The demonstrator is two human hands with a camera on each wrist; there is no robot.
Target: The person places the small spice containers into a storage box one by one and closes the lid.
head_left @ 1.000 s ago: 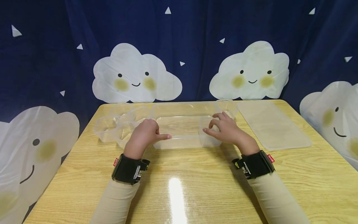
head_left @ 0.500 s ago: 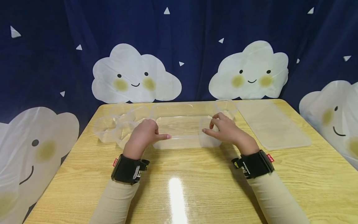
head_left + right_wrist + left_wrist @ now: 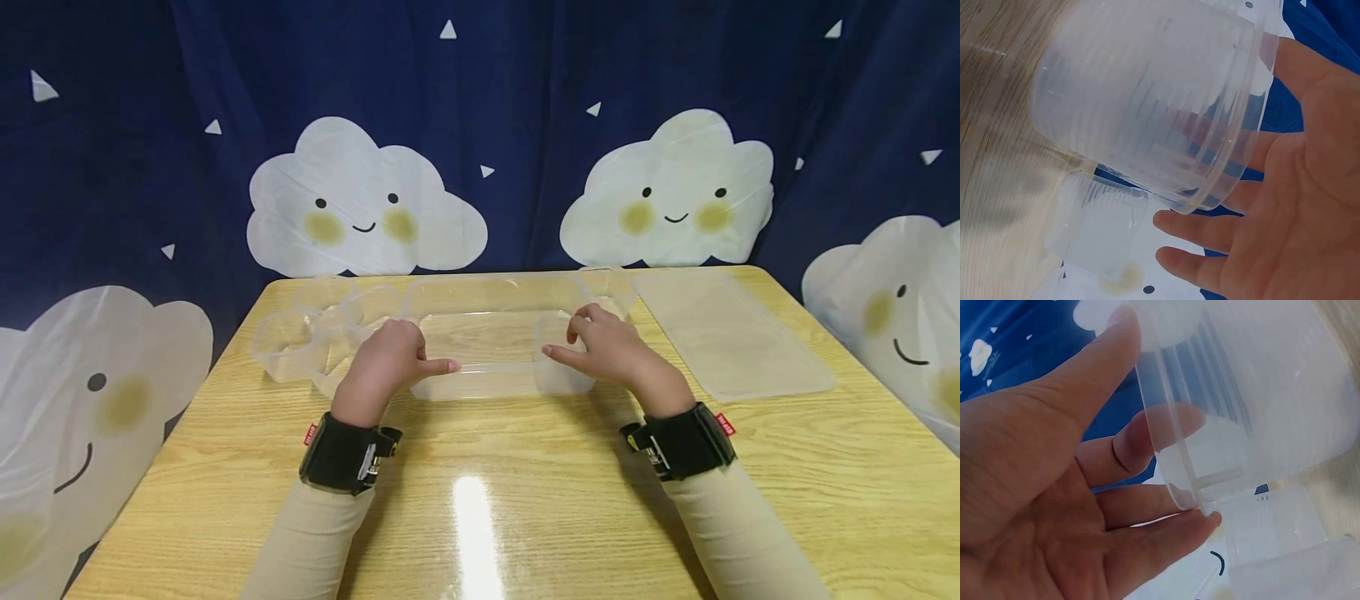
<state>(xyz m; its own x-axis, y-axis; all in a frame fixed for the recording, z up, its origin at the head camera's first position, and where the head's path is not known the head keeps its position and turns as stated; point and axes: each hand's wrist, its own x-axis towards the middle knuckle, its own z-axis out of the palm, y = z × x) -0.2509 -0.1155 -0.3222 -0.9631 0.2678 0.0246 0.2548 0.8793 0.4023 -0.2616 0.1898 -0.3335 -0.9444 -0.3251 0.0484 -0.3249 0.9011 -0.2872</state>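
My left hand hangs over the left end of a long clear plastic box; its thumb points right near the front rim. In the left wrist view, the thumb and loosely spread fingers meet the rim of a clear container, and one finger shows through its wall. My right hand is over a small clear ribbed tub at the box's right end. From the right wrist, a ribbed tub partly covers the thumb and a finger, while two other fingers stretch out relaxed beside its rim.
Several clear tubs cluster on the wooden table at the left. Another tub stands behind the right hand. A flat translucent sheet lies at the right. The blue curtain hangs behind the table's back edge.
The right hand's fingers have drawn back slightly toward the palm side. The left hand and the containers stay where they were.
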